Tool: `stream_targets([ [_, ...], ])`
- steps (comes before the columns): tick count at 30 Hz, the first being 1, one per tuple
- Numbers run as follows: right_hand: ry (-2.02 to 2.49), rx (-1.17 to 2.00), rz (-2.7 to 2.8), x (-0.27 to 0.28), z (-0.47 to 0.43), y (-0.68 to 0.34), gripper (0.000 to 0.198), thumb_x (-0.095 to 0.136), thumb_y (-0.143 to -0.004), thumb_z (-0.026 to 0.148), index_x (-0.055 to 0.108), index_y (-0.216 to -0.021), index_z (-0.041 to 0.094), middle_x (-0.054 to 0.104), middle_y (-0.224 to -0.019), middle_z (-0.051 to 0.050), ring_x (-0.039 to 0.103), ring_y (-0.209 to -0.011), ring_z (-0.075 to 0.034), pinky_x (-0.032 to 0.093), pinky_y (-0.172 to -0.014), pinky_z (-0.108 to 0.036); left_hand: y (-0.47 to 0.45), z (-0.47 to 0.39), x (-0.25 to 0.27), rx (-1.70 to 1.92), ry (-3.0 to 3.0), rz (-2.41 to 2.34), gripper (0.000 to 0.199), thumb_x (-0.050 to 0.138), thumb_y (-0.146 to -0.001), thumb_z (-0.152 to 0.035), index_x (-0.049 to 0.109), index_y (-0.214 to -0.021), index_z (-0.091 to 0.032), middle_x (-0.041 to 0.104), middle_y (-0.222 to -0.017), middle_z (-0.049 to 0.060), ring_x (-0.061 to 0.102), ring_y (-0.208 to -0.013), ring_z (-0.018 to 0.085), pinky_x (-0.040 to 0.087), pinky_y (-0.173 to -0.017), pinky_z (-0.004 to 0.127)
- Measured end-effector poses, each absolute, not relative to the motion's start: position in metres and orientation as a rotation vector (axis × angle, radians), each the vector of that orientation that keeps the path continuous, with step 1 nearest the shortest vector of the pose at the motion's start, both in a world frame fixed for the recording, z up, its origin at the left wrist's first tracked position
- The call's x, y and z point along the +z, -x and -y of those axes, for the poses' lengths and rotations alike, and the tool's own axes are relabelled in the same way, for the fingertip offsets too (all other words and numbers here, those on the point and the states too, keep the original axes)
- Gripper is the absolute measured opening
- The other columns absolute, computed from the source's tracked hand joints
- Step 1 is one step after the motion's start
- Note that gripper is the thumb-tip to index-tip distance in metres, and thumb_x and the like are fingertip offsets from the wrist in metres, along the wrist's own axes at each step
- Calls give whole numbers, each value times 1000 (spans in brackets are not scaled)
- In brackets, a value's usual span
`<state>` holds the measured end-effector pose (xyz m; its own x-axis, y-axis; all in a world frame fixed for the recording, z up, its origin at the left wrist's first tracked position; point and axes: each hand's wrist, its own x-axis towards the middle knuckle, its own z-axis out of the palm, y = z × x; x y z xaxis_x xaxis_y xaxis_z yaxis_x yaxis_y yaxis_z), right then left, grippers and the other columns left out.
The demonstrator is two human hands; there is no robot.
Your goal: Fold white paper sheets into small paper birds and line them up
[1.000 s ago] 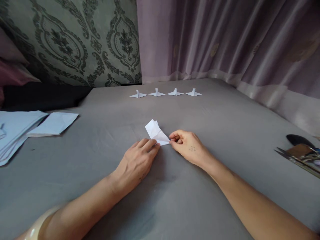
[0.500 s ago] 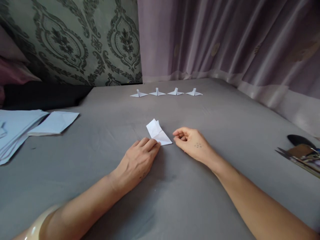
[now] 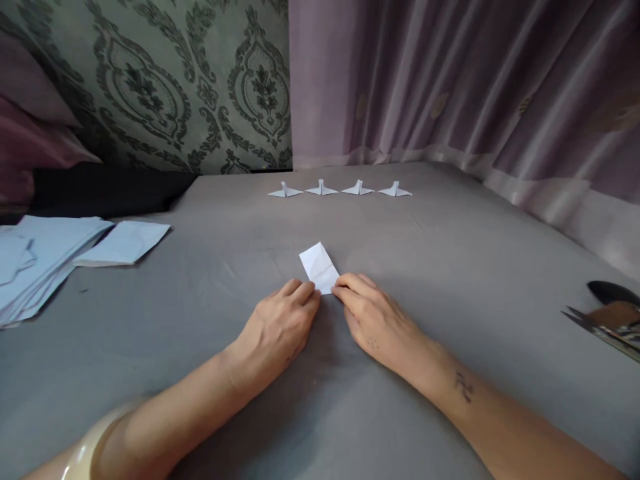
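Observation:
A small folded piece of white paper (image 3: 319, 267) lies on the grey cloth surface in the middle of the view, its far corner pointing away from me. My left hand (image 3: 286, 319) is closed at its near left edge, thumb and fingers pinching the paper there. On the near right edge, the fingertips of my right hand (image 3: 376, 317) are closed on the same paper. The paper looks flat, with a crease running across it. My fingertips hide its near corners.
Several folded white paper birds (image 3: 321, 189) stand in a row at the back. To the left lie a stack of white paper (image 3: 60, 247) and a separate folded sheet (image 3: 125, 243). Scissors (image 3: 595, 327) with other small items sit at the far right. A purple curtain (image 3: 400, 87) hangs behind.
My right hand has moved left and taken hold of the paper's right edge. The paper's right flap, spread out before, now lies folded in, giving a narrower shape. The view has shifted slightly.

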<state>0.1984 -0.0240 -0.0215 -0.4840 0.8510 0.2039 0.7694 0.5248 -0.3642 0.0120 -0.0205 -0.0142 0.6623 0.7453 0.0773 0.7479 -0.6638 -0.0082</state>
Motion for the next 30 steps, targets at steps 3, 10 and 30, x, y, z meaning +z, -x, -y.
stream_targets([
  [3,1387,254,2471,-18,28,-196,34,39,-84,-1,63,-103,15,60,-102,-10,57,-98,-22,50,-83,-34,-13,23,-9,-15,2808,1342,18,43,-88,-11,60,-92,-14,60,-91,8,57,-81,22,53,-64,32],
  [10,1395,159,2542,-16,31,-191,30,41,-88,9,62,-109,16,57,-100,-10,54,-92,-23,47,-76,-36,-10,26,-7,-12,2722,1370,20,42,-86,-12,57,-73,-16,58,-77,6,56,-70,20,48,-53,29],
  [30,1406,261,2474,-10,35,-188,26,41,-91,20,65,-100,13,57,-97,-9,52,-91,-21,45,-79,-36,4,-15,-26,-1081,2619,2019,27,50,-79,-16,56,-106,-17,61,-96,5,58,-66,11,49,-64,26],
])
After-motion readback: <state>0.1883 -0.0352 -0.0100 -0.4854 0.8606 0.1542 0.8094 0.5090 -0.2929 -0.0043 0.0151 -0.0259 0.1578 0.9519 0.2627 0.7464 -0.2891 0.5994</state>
